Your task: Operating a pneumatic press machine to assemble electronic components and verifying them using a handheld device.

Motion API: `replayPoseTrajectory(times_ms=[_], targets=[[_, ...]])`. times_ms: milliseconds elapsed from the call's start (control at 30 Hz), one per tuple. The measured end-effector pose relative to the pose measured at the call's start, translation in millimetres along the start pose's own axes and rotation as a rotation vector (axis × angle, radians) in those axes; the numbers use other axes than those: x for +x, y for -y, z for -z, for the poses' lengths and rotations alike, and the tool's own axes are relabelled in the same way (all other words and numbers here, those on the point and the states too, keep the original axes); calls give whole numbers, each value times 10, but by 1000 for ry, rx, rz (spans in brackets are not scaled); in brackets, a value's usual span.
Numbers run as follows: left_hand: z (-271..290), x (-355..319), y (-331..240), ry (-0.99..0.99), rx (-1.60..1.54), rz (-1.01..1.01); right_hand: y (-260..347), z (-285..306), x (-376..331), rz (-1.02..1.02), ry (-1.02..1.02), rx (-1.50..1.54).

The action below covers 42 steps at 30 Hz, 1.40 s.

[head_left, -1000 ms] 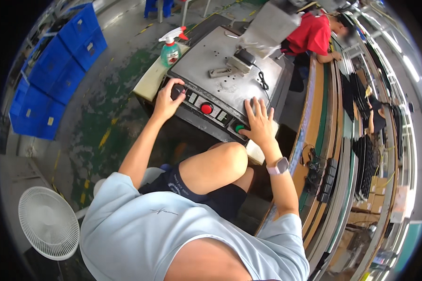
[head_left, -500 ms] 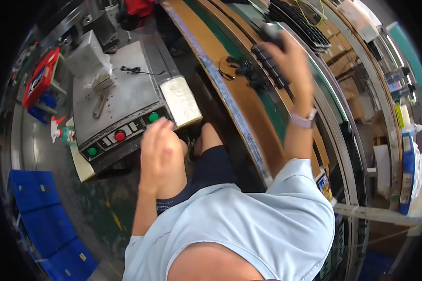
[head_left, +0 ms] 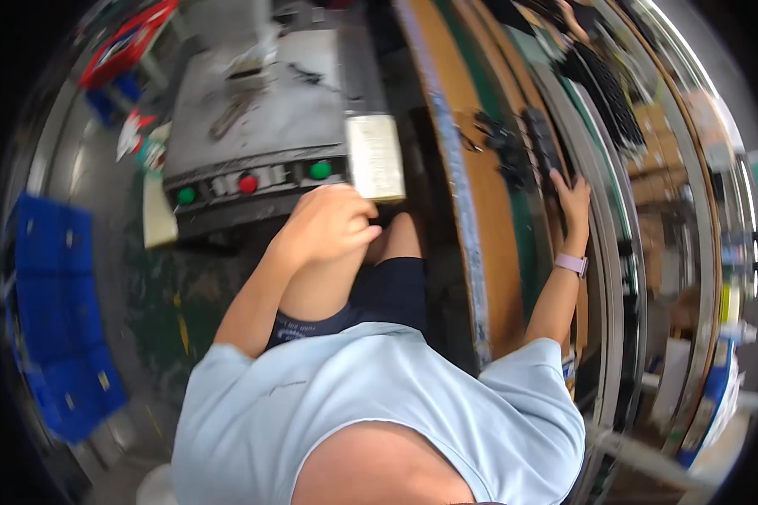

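My right hand (head_left: 573,202) is beside a row of black blocks (head_left: 541,139) on the line at the right. Its thumb and fingers are spread, and nothing shows between them. A light wristband (head_left: 571,265) circles that wrist. My left hand (head_left: 328,223) hovers over my knee, in front of a grey metal machine (head_left: 269,93). Its fingers are loosely curled and apart from the thumb, with nothing visible in them. Black cabled parts (head_left: 505,147) lie on the line, left of the black blocks; blur hides their kind.
Green buttons and a red button (head_left: 248,183) sit on the machine's front, with a pale yellow block (head_left: 375,160) at its corner. Blue bins (head_left: 55,244) stand at the left. A stack of black trays (head_left: 602,97) is at the upper right. Part of another person's arm shows there.
The view has turned, shifting the machine rightward. My right hand has come back nearer, and the dark object that was in it is no longer there. My left hand's fingers have curled.
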<state>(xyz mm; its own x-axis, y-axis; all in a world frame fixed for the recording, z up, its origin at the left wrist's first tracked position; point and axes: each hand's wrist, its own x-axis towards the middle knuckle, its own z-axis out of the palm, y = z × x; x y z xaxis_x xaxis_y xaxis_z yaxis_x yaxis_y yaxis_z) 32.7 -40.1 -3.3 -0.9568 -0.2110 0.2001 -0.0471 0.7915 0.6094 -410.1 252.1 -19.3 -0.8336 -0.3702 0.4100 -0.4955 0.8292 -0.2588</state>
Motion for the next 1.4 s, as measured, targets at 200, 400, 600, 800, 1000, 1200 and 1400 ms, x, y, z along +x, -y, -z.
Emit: replayPoseTrajectory(times_ms=[200, 400, 600, 800, 1000, 1200, 1400], targets=[[136, -370, 306, -437, -225, 113, 723, 474, -249, 147, -87, -229], [1072, -58, 1901, -950, -290, 336, 1633, 1659, -116, 419, -247, 629], [1473, 490, 2951, -694, -162, 89, 2577, 1453, -88, 584, 11, 884], [1620, 154, 2763, -617, -916, -74, 3668, -93, -250, 565, 548, 961], [833, -983, 1614, -914, -1886, -503, 5055, -1461, -339, 906, 470, 920], [276, -1615, 1148, -1252, -1626, 160, 5679, -1551, -312, 1269, 489, 730], [267, -1475, 1558, -1232, -906, 588, 5744, -1546, -163, 1453, 523, 566]])
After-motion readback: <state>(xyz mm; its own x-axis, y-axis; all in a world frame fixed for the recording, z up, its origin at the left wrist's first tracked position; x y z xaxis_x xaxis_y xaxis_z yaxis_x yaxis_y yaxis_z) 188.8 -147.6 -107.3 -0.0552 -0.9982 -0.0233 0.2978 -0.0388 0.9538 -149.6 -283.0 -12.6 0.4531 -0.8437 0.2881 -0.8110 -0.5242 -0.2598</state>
